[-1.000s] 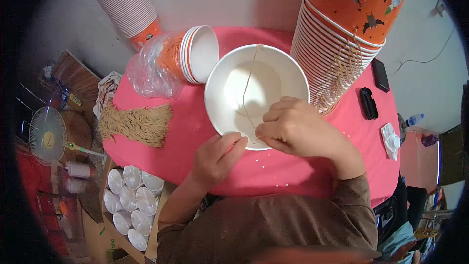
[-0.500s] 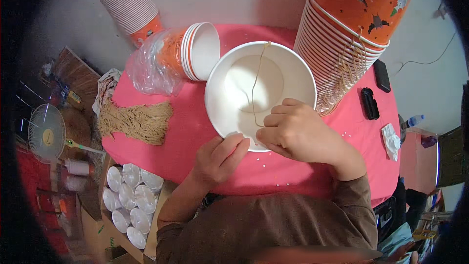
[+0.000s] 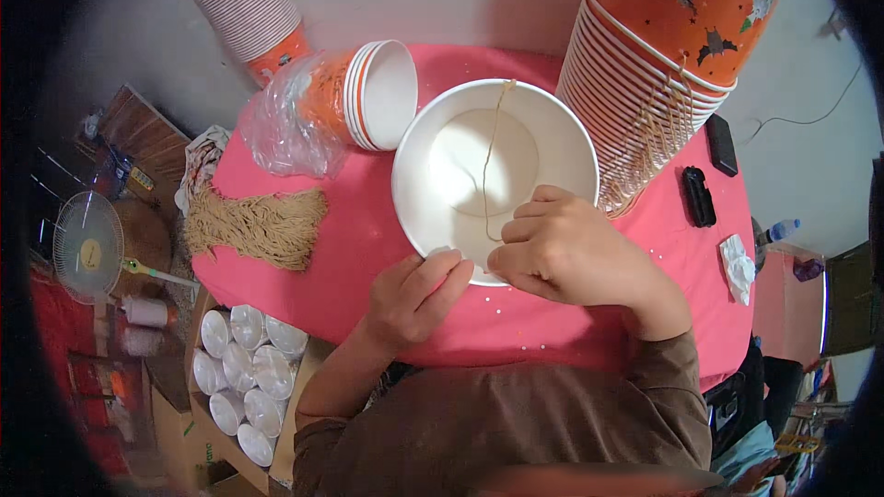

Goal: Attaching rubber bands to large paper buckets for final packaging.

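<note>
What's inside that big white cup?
Inside the white cup, a thin tan string runs toward the right hand, which covers the string's near end and part of the cup's wall.

The twine (image 3: 485, 175) has apparently shifted rightward in the bucket (image 3: 416, 184).

2 hands (image 3: 416, 296) (image 3: 564, 253), 1 open bucket (image 3: 424, 175), 1 cord (image 3: 485, 186), 1 twine bundle (image 3: 267, 226), 3 bucket stacks (image 3: 626, 110) (image 3: 244, 5) (image 3: 324, 109), 2 black objects (image 3: 698, 198) (image 3: 722, 145).

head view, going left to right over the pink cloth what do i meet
Bundle of tan cords → open white-lined bucket, with the left hand and right hand at its near rim → black case → crumpled white tissue.
</note>
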